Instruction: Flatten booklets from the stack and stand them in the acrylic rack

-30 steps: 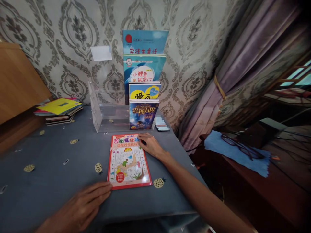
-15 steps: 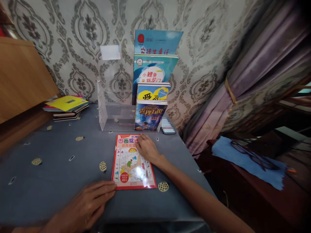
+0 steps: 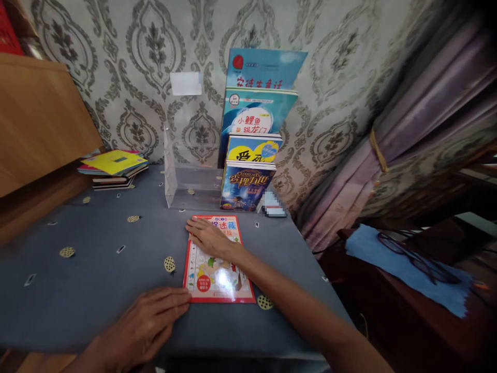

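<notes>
A red-bordered children's picture book (image 3: 227, 280) lies flat, cover up, on the tablecloth near me. My right hand (image 3: 209, 238) rests palm down across its upper left part, fingers stretched to the left edge, hiding some of the title. Fingertips of my left hand (image 3: 155, 316) touch the lower left corner of the cover; those fingers are straight and close together, gripping nothing visible. Just beyond the book stands a clear tiered book rack (image 3: 171, 171). Its right side holds upright books: a dark blue one (image 3: 246, 186) in front, then a yellow-and-blue one (image 3: 252, 147) and taller blue ones behind.
To the left, a stack of books (image 3: 116, 163) with a yellow one on top lies beside a wooden panel (image 3: 42, 109). A small pixelated object (image 3: 274, 204) sits right of the rack. Glasses on a blue cloth (image 3: 404, 264) lie at the right, near a tied curtain (image 3: 411, 145).
My right hand has slid left across the top of the book, from its upper right part to its left edge. My left hand stays at the lower corner. The view has shifted slightly.
</notes>
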{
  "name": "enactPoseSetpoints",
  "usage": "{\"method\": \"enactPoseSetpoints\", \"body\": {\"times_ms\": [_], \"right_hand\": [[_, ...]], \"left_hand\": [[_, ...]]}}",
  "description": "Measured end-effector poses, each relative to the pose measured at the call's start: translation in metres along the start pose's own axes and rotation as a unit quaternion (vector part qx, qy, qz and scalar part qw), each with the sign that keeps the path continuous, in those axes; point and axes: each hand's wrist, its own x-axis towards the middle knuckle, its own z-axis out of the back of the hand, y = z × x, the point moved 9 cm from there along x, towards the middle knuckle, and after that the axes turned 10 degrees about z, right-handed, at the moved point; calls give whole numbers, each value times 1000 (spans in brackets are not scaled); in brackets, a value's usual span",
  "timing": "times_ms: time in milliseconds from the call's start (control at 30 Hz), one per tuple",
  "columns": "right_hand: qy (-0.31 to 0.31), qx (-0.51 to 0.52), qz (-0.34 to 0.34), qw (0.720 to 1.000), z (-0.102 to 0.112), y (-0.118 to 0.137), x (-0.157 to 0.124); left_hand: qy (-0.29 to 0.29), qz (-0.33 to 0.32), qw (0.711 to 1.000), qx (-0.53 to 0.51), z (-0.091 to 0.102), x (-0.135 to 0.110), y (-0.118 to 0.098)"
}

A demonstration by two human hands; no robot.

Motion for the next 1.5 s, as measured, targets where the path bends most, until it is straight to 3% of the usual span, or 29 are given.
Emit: {"method": "enactPoseSetpoints", "body": {"times_ms": [200, 300, 433, 533, 633, 767, 900, 1000, 1100, 1233, 1300, 1367, 1500], "right_hand": [[44, 71, 115, 990, -1, 69, -37], [67, 131, 133, 980, 0, 99, -57], [72, 150, 109, 980, 2, 111, -67], [74, 135, 93, 984, -2, 101, -65], [56, 102, 44, 992, -4, 72, -62], [11, 37, -90, 995, 3, 7, -68], [-43, -24, -242, 969, 23, -42, -96], [-54, -46, -277, 958, 22, -43, -119], [-95, -59, -280, 953, 11, -28, -142], [-122, -42, -253, 959, -6, -7, -157], [-107, -30, -248, 962, -9, -2, -158], [-100, -17, -248, 963, -7, 1, -158], [-141, 7, -217, 966, -3, 8, -160]], "left_hand": [[-12, 0, 1000, 3, 0, -1, 1], [-15, 1, 1000, 2, -1, -2, 1], [-28, -7, 999, 27, 3, -1, -2], [-26, -6, 999, 29, 5, 1, -3], [-16, 11, 1000, -2, 4, 3, -1], [-7, 39, 998, -45, 8, 11, 0], [-7, 72, 996, -60, 8, 27, 9], [-44, 130, 990, -21, -2, 39, 37], [-96, 208, 973, 33, -22, 47, 75], [-112, 269, 956, -43, -52, 59, 101], [-135, 293, 932, -163, -54, 64, 104], [-153, 339, 871, -322, -52, 66, 107], [-150, 479, 640, -582, -64, 56, 105]]}}
